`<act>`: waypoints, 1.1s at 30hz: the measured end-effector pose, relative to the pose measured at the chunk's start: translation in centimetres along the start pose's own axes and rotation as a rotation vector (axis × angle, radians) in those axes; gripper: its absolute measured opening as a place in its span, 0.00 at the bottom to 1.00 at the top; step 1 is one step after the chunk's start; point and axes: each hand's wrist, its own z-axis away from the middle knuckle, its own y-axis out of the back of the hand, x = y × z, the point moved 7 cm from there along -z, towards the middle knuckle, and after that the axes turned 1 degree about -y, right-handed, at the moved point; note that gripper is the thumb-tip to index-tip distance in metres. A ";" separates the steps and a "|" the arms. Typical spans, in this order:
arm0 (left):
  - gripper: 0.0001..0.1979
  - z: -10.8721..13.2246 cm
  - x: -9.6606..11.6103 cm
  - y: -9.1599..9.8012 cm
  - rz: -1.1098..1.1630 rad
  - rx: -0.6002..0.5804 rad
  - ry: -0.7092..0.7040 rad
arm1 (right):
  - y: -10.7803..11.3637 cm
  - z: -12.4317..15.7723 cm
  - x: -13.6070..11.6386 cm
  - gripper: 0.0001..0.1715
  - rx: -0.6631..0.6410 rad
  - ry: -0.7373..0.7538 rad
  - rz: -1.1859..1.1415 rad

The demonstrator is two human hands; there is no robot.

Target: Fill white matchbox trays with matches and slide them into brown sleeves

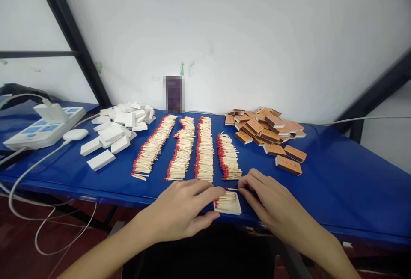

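Head | left hand (183, 210) grips match tray (236, 210) | right hand (269, 197) pinches match (231, 189)

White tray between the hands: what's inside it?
Red-tipped matches lie side by side inside the white tray. The left hand grips its left end, so anything under those fingers is hidden.

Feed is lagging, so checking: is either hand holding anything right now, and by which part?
Left hand grips the white tray by its left end; right hand pinches one match, apparently by its plain end.
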 end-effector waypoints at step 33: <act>0.14 -0.1 -0.1 0.2 0.009 0.017 -0.016 | 0.5 -1.6 0.1 0.11 0.138 -0.048 0.130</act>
